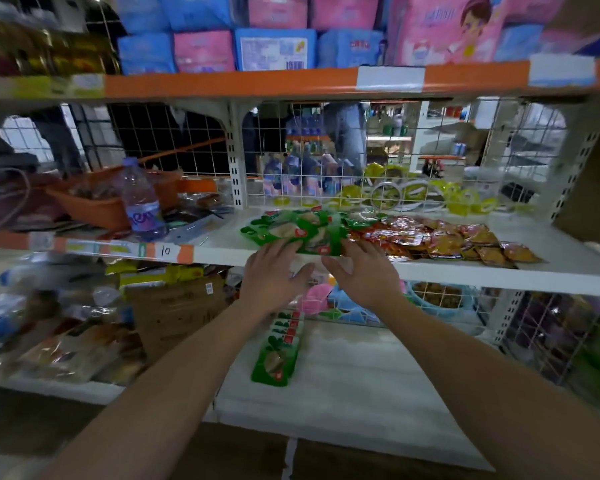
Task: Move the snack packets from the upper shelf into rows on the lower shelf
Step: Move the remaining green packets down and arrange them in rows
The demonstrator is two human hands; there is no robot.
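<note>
In the middle of the frame we see the heap of green snack packets lying loose at the front of the upper shelf. Just to its right on the same white board is a spread of red and orange packets.

Both hands reach up from the bottom of the frame to the near edge of the green heap. The left hand has its fingers straight and close together, the tips touching the lower left of the heap and the thumb held out toward the other hand. The right hand mirrors it, fingers straight and lightly spread, tips at the heap's lower right corner. We cannot tell whether any fingertip has slipped under a packet. Neither hand is curled round one.

Below the hands, at centre frame, a short row of green packets stands overlapped on the lower shelf, running from the back toward the front edge.

At the left of the frame a clear water bottle stands beside an orange basket. Along the top of the frame, pink and blue packs fill the highest board.
</note>
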